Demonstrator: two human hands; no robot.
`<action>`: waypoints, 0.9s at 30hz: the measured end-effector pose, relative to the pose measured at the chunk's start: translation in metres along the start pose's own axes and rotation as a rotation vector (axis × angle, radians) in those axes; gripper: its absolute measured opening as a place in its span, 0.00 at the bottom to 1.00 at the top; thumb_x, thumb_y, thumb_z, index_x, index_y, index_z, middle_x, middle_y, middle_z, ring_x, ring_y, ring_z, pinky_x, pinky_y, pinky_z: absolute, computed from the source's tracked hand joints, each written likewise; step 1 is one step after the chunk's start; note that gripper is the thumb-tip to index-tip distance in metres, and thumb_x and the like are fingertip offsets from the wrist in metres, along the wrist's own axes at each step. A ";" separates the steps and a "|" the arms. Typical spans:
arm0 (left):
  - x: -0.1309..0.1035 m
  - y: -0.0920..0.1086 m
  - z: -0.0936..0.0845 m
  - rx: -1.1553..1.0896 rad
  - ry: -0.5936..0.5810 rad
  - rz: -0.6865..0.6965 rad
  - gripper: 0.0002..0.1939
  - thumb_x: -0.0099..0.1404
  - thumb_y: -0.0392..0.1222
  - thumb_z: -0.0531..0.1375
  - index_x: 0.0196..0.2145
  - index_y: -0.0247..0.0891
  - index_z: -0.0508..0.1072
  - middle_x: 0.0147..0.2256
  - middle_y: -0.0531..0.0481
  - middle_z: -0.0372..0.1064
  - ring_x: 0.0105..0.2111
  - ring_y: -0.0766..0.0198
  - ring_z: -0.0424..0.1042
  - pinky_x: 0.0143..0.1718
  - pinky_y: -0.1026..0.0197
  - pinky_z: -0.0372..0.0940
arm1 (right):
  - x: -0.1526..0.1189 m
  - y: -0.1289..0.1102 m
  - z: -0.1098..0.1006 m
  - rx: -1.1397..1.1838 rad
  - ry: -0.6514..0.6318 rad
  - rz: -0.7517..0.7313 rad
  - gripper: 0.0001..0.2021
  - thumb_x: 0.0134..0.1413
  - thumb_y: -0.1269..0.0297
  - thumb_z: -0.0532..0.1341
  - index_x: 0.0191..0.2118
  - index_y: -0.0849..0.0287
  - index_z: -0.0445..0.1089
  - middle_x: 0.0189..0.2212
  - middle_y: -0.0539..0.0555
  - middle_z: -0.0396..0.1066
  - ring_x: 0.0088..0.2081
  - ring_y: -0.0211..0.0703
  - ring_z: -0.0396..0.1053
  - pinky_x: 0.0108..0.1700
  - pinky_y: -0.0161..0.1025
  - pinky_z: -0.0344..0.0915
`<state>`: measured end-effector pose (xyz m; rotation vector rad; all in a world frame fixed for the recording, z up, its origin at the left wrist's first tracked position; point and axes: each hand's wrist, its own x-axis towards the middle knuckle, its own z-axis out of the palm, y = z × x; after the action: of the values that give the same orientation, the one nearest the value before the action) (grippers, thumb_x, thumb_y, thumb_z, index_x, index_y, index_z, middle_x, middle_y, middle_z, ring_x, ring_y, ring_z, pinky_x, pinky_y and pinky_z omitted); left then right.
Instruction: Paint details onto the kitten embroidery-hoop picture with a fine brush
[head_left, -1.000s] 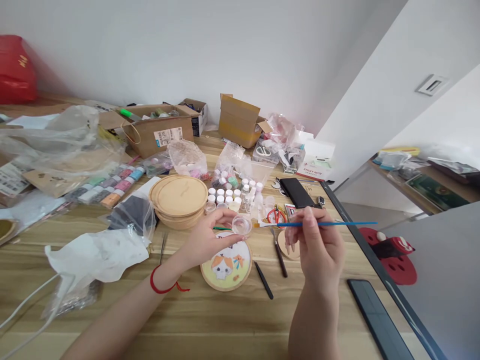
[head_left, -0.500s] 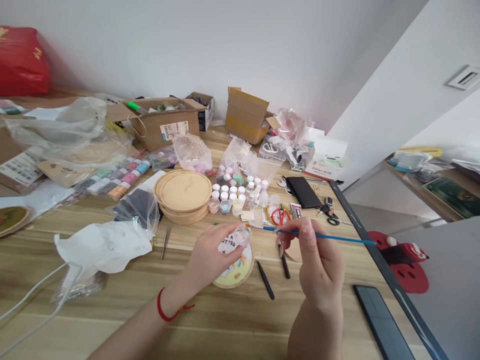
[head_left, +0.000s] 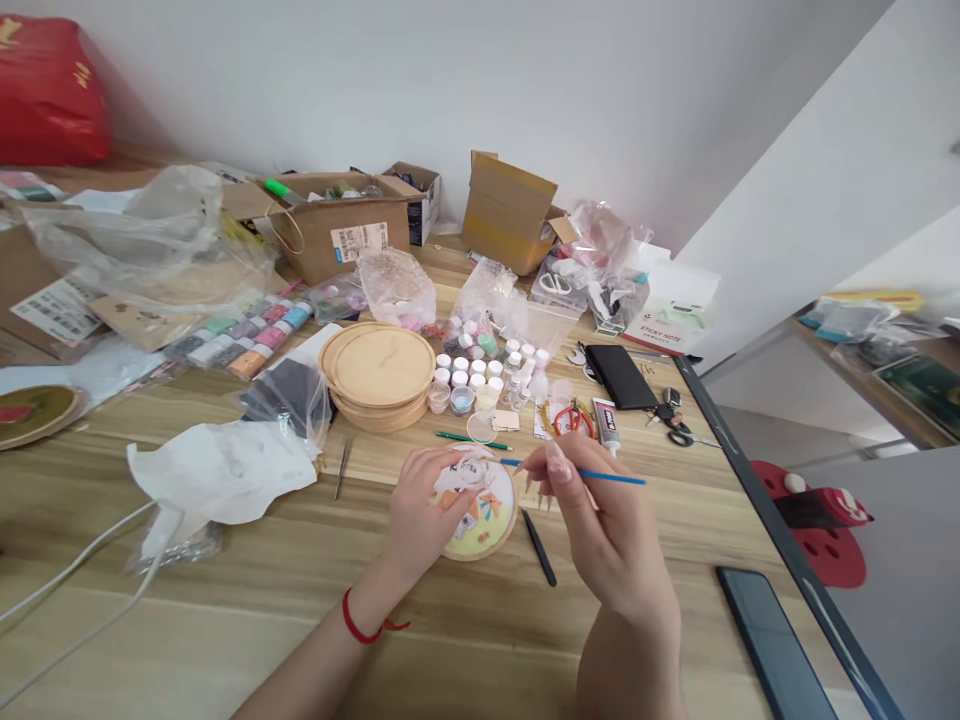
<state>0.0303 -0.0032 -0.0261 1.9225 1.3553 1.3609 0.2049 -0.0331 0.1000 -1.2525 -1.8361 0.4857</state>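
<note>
My left hand (head_left: 426,512), with a red cord at the wrist, curls its fingers round a small clear jar (head_left: 474,470). Pinched in my right hand (head_left: 611,525) is a thin blue paintbrush (head_left: 611,478), lying nearly level with its tip at the jar's mouth. Whether the tip touches the jar I cannot tell. Below both is a round wooden disc with a painted picture (head_left: 484,540), partly covered by my left hand. Black tweezers (head_left: 540,548) lie right of the disc, and a green pencil (head_left: 474,440) lies behind it.
Stacked round wooden discs (head_left: 379,370) stand behind my left hand, beside several white-lidded jars (head_left: 469,375). A glue tube (head_left: 606,425), a black wallet (head_left: 621,377) and keys (head_left: 666,408) lie to the right. A phone (head_left: 776,640) is near the table edge; white cables (head_left: 142,580) cross the left.
My right hand and the brush have moved left, closer to the jar. My left hand has lowered the jar slightly over the disc. The view has shifted a little.
</note>
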 end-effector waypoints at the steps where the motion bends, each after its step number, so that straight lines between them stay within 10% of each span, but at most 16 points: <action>1: -0.001 -0.001 -0.001 0.009 0.006 0.014 0.14 0.60 0.43 0.66 0.43 0.43 0.72 0.42 0.46 0.75 0.44 0.53 0.72 0.48 0.49 0.67 | 0.000 0.000 0.002 -0.002 -0.032 0.011 0.13 0.68 0.63 0.50 0.35 0.56 0.68 0.27 0.51 0.67 0.29 0.39 0.66 0.31 0.37 0.61; 27: -0.009 -0.006 0.004 0.049 0.086 0.178 0.13 0.61 0.41 0.66 0.43 0.38 0.73 0.38 0.47 0.74 0.41 0.57 0.73 0.44 0.54 0.70 | 0.008 0.010 0.020 -0.192 -0.011 -0.060 0.09 0.67 0.65 0.52 0.36 0.57 0.67 0.25 0.49 0.72 0.26 0.37 0.69 0.30 0.33 0.60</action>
<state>0.0300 -0.0079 -0.0369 2.0809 1.2928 1.5234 0.1937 -0.0191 0.0849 -1.3186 -1.9601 0.2898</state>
